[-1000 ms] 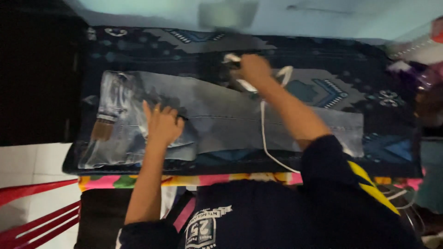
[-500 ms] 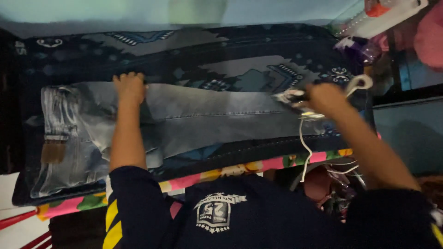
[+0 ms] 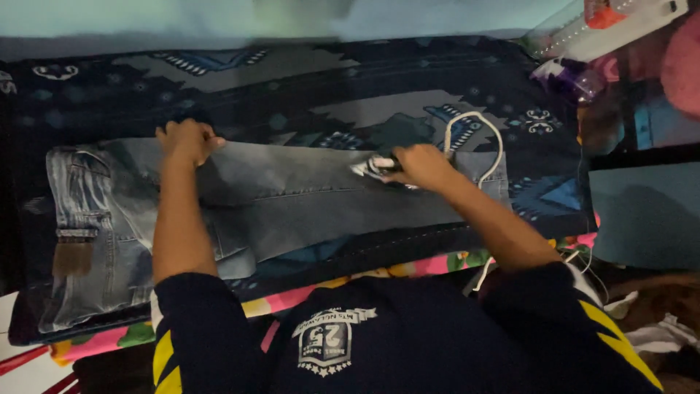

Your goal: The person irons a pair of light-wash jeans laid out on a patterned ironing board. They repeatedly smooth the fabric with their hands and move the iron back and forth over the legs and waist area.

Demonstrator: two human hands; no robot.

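A pair of grey-blue jeans [image 3: 292,201] lies flat on a dark patterned blanket [image 3: 321,95], waistband at the left. My left hand [image 3: 186,140] presses down on the upper edge of the jeans near the hip. My right hand [image 3: 419,166] grips the handle of a small clothes iron [image 3: 373,167] resting on the leg of the jeans. The iron's white cord [image 3: 477,131] loops up behind my right hand. Most of the iron is hidden by my fingers.
A bright floral cloth [image 3: 306,295] edges the blanket near my body. At the upper right lie a white plastic object [image 3: 620,25] and purple and pink items [image 3: 569,76]. A teal surface [image 3: 645,211] sits to the right.
My right hand has slid the iron leftward along the jeans' leg from the hem end. My left hand stays pressed near the upper edge of the jeans.
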